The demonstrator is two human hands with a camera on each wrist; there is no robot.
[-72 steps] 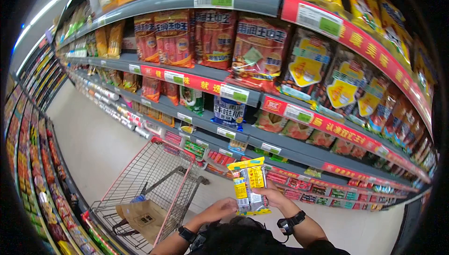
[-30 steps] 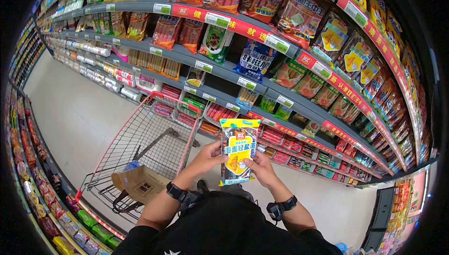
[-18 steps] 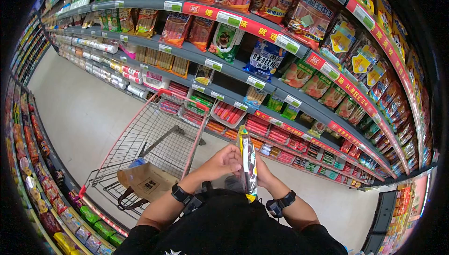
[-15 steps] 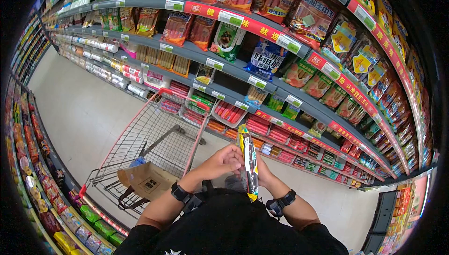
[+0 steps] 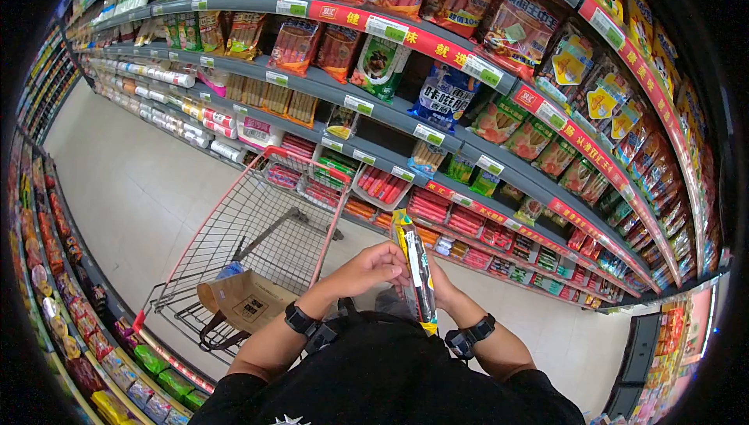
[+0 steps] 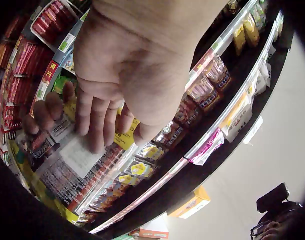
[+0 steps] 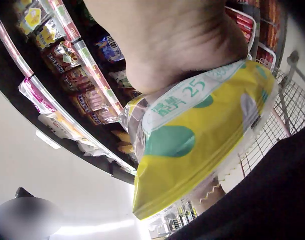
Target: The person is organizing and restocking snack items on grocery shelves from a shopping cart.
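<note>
I hold a yellow sausage packet [image 5: 416,273] upright and edge-on in front of my chest, between both hands. My left hand [image 5: 380,265] grips its left side. In the left wrist view the left hand [image 6: 122,75] lays its fingers [image 6: 95,127] on the packet [image 6: 72,165], on the printed back with the white label. My right hand [image 5: 443,288] holds the other side and is mostly hidden behind the packet. The right wrist view shows the right hand [image 7: 177,45] from below, above the packet's [image 7: 192,145] yellow and green bottom.
A red-rimmed wire shopping cart [image 5: 257,230] stands to my front left with a brown paper bag [image 5: 246,304] in it. Grey shelves [image 5: 468,125] full of sausage packs run along the right. Another stocked shelf row [image 5: 47,253] lines the left of the aisle.
One second ago the packet faced me front-on; it has been turned edge-on. Over the last half second it has barely shifted, only tilting slightly.
</note>
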